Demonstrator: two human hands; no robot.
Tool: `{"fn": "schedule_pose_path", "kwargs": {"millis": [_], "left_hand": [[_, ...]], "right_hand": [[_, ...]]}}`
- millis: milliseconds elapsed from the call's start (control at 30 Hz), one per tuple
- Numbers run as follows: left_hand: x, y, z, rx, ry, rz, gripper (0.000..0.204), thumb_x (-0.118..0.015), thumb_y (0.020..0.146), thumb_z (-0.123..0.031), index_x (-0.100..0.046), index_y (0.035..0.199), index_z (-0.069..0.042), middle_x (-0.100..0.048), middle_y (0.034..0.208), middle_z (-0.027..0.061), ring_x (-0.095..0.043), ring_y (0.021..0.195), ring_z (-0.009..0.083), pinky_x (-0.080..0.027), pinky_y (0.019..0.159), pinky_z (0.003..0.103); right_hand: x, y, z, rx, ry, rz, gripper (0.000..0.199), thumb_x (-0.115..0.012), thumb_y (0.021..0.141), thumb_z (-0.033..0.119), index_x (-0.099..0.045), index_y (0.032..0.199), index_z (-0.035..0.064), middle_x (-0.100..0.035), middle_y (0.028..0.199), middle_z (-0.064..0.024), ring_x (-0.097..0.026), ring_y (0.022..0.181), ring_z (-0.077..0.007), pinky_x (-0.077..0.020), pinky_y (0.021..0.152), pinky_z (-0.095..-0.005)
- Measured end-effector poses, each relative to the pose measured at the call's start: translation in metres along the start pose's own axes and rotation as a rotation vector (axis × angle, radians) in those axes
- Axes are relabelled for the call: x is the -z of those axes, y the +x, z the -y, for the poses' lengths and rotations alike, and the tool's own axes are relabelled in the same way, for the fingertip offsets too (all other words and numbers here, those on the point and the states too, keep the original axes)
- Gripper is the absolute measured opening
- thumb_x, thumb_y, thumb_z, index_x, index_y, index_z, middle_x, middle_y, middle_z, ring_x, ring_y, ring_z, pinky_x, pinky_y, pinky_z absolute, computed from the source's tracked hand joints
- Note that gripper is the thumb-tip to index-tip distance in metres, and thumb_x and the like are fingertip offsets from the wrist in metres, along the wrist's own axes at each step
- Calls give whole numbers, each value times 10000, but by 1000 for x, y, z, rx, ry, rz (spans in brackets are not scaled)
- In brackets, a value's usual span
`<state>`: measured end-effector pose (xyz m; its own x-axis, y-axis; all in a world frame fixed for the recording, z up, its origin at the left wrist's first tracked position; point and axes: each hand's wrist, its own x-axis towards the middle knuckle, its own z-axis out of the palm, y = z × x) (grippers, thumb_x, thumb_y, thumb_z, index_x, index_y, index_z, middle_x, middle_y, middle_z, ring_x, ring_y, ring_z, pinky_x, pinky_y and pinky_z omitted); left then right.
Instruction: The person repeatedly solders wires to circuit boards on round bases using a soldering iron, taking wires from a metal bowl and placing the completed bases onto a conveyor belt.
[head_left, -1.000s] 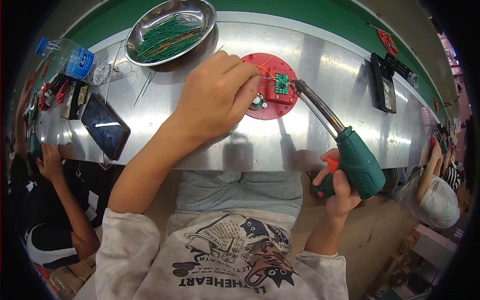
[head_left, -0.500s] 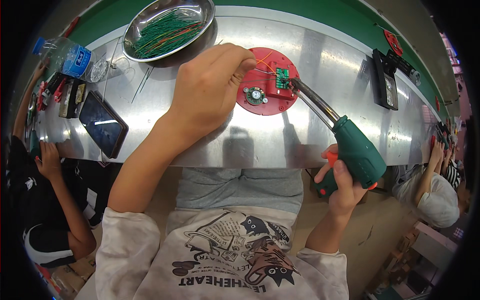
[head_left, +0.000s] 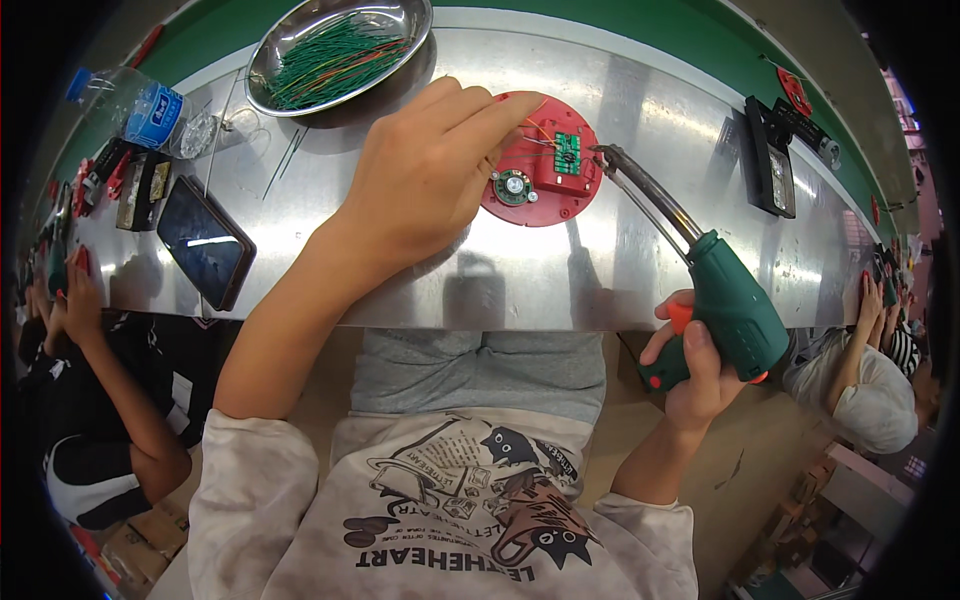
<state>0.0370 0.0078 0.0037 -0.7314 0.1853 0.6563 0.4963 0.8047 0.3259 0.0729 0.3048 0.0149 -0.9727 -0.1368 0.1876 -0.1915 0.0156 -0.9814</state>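
A round red plastic housing (head_left: 551,208) lies on the metal bench, bearing a small green circuit board (head_left: 568,154) and a round speaker (head_left: 514,186). Thin wires, some orange (head_left: 541,130), run across its left side toward the board. My left hand (head_left: 430,165) is closed in a pinch over the housing's left edge, on a thin wire leading to the board; its fingertips are partly hidden. My right hand (head_left: 697,370) grips a green soldering gun (head_left: 735,300) with an orange trigger. The gun's tip hovers by the housing's right edge, apart from the board.
A steel bowl (head_left: 420,45) of green and red wires stands at the back. Leftward are a plastic bottle (head_left: 150,115), a phone (head_left: 205,243) and a few loose wires (head_left: 285,160). A black holder (head_left: 768,160) sits at right. Other people work at both sides.
My right hand has drawn the soldering gun a little right, so its tip has come away from the circuit board. The left hand and the housing have shifted slightly.
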Motion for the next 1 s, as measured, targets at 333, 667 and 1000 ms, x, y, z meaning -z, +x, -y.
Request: {"fn": "schedule_pose_path", "kwargs": {"millis": [333, 667, 1000], "left_hand": [[-11, 0, 1, -27, -55, -109, 179, -741, 768, -62, -724, 946, -80, -634, 731, 43, -560, 657, 228, -459, 548, 358], [-22, -5, -2, -37, 4, -83, 112, -728, 741, -83, -733, 853, -80, -617, 719, 13, -567, 674, 197, -465, 546, 337], [-28, -6, -2, -44, 29, -41, 88, -727, 755, -99, -728, 841, -82, -628, 729, 15, -596, 709, 201, -482, 553, 339]], "right_hand": [[-4, -2, -11, 6, 54, 13, 499, -618, 899, 181, -527, 1291, -114, -656, 980, -236, -613, 555, -205, -491, 455, -281], [-4, -5, -15, -42, 40, 92, 463, -617, 898, 161, -545, 1262, -115, -647, 978, -223, -593, 543, -190, -482, 465, -275], [-6, -1, -13, -45, 32, 99, 426, -602, 905, 139, -550, 1247, -110, -638, 943, -206, -587, 550, -187, -476, 458, -270]]}}
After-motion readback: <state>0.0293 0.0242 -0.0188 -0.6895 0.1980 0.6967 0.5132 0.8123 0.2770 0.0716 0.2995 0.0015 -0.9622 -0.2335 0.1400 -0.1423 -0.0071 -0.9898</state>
